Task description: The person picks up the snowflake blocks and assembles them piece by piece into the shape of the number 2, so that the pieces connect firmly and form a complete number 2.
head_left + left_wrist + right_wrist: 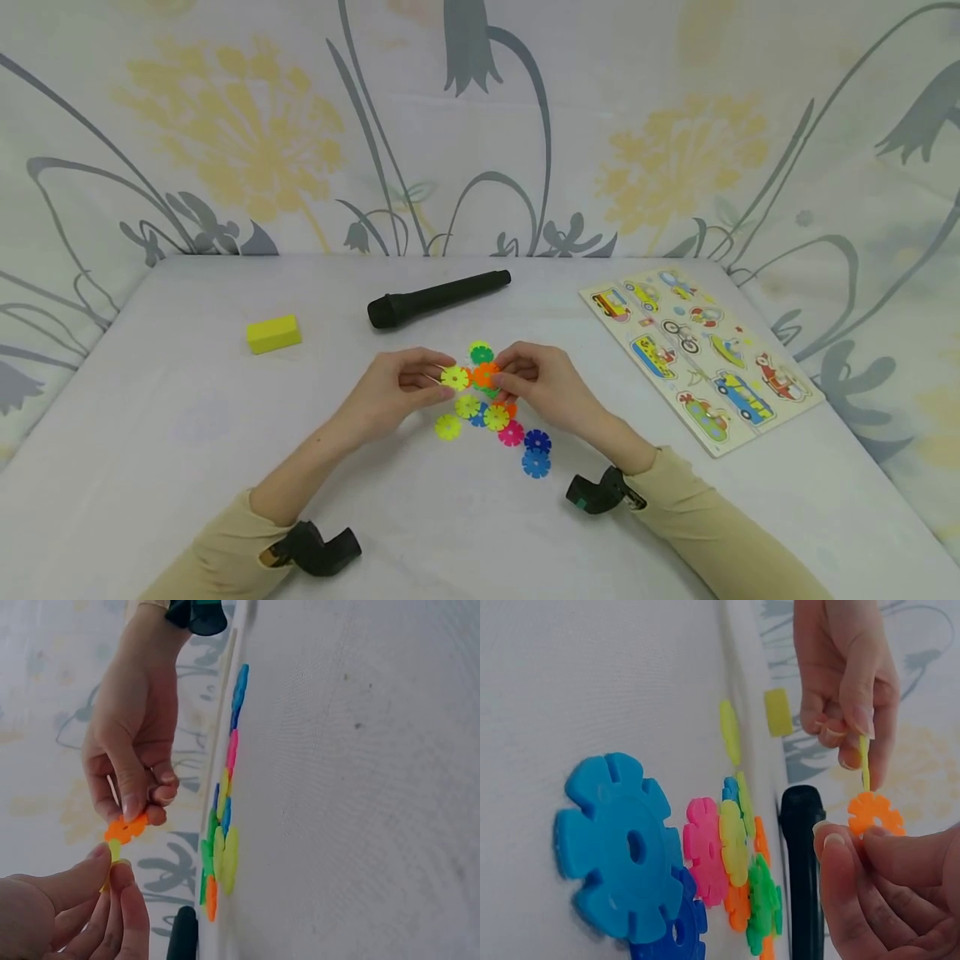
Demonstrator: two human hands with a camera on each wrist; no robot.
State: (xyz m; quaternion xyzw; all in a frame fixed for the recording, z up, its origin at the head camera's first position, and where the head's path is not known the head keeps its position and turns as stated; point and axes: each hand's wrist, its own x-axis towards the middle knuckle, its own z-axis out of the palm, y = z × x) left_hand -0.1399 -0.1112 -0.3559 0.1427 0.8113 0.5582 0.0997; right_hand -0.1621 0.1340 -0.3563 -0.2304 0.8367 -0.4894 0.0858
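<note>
Above the table, my left hand (393, 387) pinches a yellow flower-shaped notched disc (454, 377) between thumb and fingers. My right hand (551, 390) pinches an orange notched disc (486, 375). The two discs meet at their rims, and in the right wrist view the yellow disc (865, 761) stands edge-on above the flat-facing orange disc (876, 813). Below the hands lie several loose discs, among them a pink disc (511, 432), a light blue disc (536, 462), a yellow disc (447, 427) and a green disc (482, 354). Some overlap, and the right fingers partly cover others.
Behind the hands lies a black microphone (438, 299). A yellow block (273, 334) sits to the left. On the right, a wooden picture puzzle board (701, 358) with vehicles lies at a slant. A patterned cloth (480, 125) hangs behind the white table (150, 417).
</note>
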